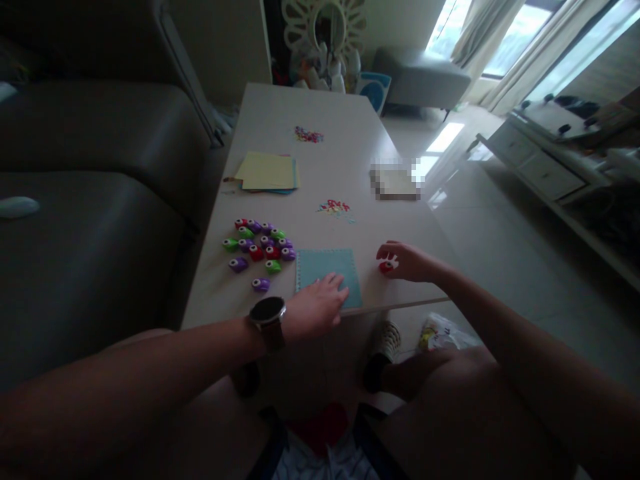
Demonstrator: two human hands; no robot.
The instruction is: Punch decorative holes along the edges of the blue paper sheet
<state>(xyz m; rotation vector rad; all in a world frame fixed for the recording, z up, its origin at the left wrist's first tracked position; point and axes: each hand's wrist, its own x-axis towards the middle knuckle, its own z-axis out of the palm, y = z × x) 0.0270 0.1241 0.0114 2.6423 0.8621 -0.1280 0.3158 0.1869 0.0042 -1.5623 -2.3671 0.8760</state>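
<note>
My left hand (323, 303) lies with its fingers stretched out on a light blue sheet of paper (325, 263) at the table's near edge. Small notches or holes line the sheet's left and top edges. To the right of the sheet, my right hand (407, 261) curves over a small red craft punch (385, 267). Its fingers are bent but apart, and a gap shows between them and the punch; the contact at the thumb is hard to make out. Left of the sheet stands a group of craft punches (256, 253) in purple, green and red.
Small paper cut-outs (336, 207) lie beyond the sheet, with another colourful pile (309, 135) farther off. A stack of coloured paper (269, 171) sits at the left. A blurred-out object (397, 183) is near the right edge. A dark sofa (90, 240) flanks the table (280, 107).
</note>
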